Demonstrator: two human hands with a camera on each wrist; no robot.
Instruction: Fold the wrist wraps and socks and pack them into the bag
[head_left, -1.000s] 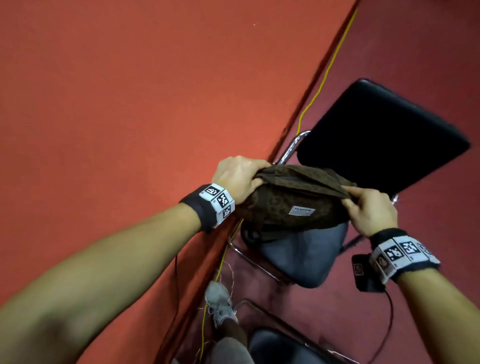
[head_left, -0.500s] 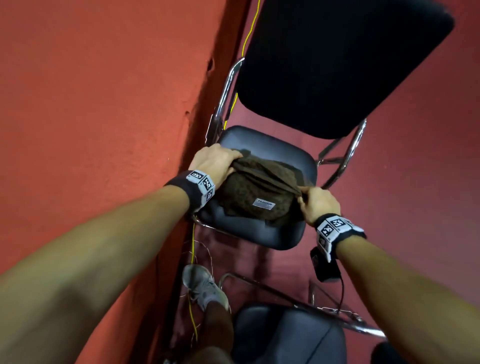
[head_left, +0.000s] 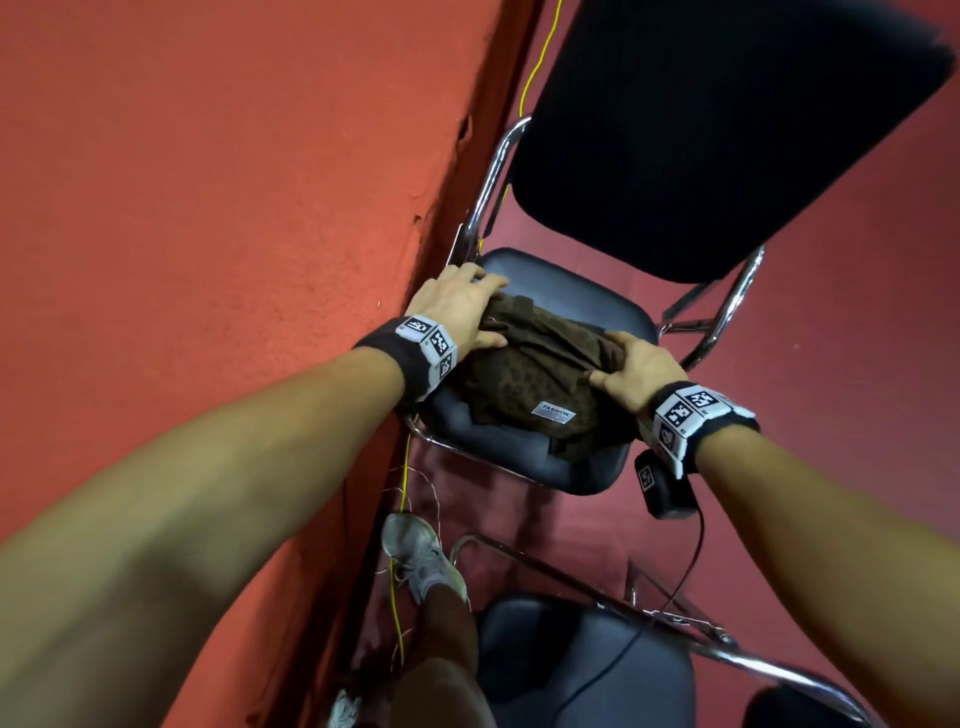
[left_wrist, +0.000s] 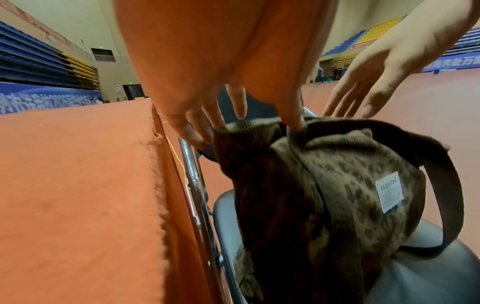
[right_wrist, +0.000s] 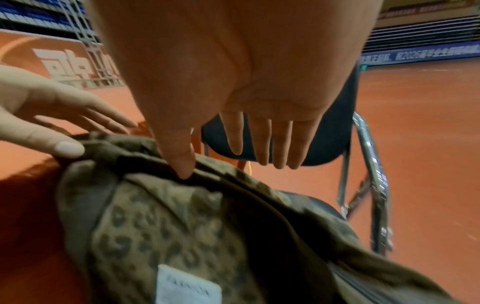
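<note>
1. Red barrier wall (head_left: 218, 208) on the far left, just outside the left hand.
2. Left hand (head_left: 457, 306) rests on the bag's left end, fingers straight and spread, thumb tip touching the fabric; nothing pinched.
3. Bag (head_left: 540, 374), brown leopard print, lies on the chair seat (head_left: 467, 431) between both hands. White label (head_left: 553, 413) below the hands reads "FASHION".
4. Right hand (head_left: 641, 371) lies on the bag's right end, fingers extended together, thumb tip pressing a fold; no pinch.
5. Chair backrest (head_left: 701, 130), black, is beyond both hands.
6. Banner writing in the wrist views is too blurred to read.
</note>
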